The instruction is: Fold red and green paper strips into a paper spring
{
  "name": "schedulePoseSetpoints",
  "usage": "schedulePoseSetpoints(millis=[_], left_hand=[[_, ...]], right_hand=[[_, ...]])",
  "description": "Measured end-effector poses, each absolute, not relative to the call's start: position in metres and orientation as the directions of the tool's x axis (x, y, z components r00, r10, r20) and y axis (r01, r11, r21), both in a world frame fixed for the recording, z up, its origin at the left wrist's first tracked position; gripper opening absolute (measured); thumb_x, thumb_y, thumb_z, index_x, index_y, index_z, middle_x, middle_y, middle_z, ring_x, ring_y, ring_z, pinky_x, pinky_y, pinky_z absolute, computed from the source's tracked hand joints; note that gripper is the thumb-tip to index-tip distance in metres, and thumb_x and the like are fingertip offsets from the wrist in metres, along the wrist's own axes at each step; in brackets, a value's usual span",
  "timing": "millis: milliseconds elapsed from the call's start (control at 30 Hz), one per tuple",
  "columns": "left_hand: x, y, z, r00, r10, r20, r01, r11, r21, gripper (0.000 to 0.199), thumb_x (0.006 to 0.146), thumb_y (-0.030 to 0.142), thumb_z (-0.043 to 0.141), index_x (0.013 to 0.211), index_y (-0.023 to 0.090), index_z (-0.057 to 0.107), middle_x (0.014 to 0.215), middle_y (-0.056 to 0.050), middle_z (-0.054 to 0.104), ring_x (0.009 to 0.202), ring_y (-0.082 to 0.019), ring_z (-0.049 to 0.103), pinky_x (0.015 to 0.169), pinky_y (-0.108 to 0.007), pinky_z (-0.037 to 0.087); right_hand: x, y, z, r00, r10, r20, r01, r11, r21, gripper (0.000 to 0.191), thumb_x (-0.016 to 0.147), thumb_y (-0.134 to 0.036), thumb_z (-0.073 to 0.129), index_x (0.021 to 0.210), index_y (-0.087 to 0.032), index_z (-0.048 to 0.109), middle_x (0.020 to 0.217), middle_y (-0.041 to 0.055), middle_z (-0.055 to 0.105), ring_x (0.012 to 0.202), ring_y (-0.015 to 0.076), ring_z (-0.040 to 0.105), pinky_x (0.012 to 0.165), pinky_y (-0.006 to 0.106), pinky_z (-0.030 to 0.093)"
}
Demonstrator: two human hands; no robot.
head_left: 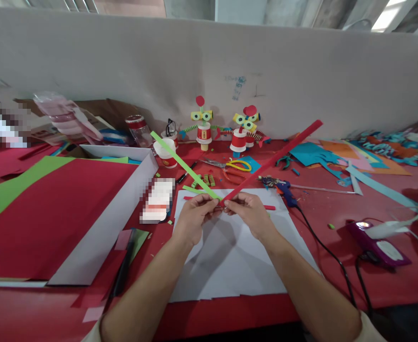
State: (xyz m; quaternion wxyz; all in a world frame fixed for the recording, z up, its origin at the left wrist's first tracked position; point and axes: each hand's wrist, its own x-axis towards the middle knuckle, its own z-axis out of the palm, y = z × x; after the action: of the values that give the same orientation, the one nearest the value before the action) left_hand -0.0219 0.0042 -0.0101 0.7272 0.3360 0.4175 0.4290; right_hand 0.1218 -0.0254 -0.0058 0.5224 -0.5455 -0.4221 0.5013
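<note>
My left hand [198,213] pinches the lower end of a green paper strip [184,165], which slants up to the left. Between the fingers of my right hand [246,211] is the lower end of a red paper strip [273,161], slanting up to the right. The two ends meet between my fingertips in a V; the fingers partly hide how they overlap. Both hands are above a white paper sheet [226,266]. Another red strip [270,207] and a short green strip [191,190] lie near the sheet's far edge, partly behind my hands.
A glue gun [283,190] with a black cable lies to the right, near a purple power socket [380,244]. Scissors [239,165] and paper-cup figures [204,133] are behind my hands. At left stand a box of coloured paper [98,204] and a phone [158,199].
</note>
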Motion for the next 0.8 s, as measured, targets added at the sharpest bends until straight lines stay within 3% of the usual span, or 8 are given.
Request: schedulePoseSetpoints(millis=[267,533,800], left_hand=[[-0.022,0.002,-0.006,0.285,0.907,-0.31,-0.299,0.392,0.87,0.025,0.054,0.023,0.081,0.067,0.014,0.061,0.065,-0.001,0.067,0.063,-0.012,0.063,0.073,-0.028,0.049],[-0.015,-0.002,-0.009,0.228,0.96,-0.165,-0.348,0.238,0.907,0.033,0.058,0.02,0.079,0.077,0.018,0.051,0.064,0.003,0.066,0.063,-0.012,0.063,0.072,-0.029,0.05],[-0.01,-0.006,-0.009,0.183,0.982,-0.038,-0.347,0.101,0.932,0.029,0.062,0.019,0.076,0.082,0.017,0.055,0.067,0.002,0.067,0.065,-0.014,0.064,0.072,-0.031,0.05]], right_hand=[[0.124,-0.025,-0.006,0.104,0.987,-0.124,-0.076,-0.116,-0.99,0.018,0.065,-0.033,0.072,0.065,-0.016,0.066,0.059,0.0006,0.065,0.058,0.0125,0.059,0.062,0.027,0.047],[0.123,-0.025,-0.004,0.118,0.988,-0.095,-0.115,-0.081,-0.99,0.021,0.066,-0.036,0.072,0.062,-0.017,0.065,0.055,-0.0006,0.062,0.056,0.0113,0.056,0.06,0.026,0.044],[0.123,-0.026,0.0,0.129,0.988,-0.09,-0.191,-0.064,-0.979,0.018,0.065,-0.034,0.073,0.064,-0.017,0.066,0.057,-0.0007,0.062,0.058,0.0116,0.056,0.061,0.027,0.044]])
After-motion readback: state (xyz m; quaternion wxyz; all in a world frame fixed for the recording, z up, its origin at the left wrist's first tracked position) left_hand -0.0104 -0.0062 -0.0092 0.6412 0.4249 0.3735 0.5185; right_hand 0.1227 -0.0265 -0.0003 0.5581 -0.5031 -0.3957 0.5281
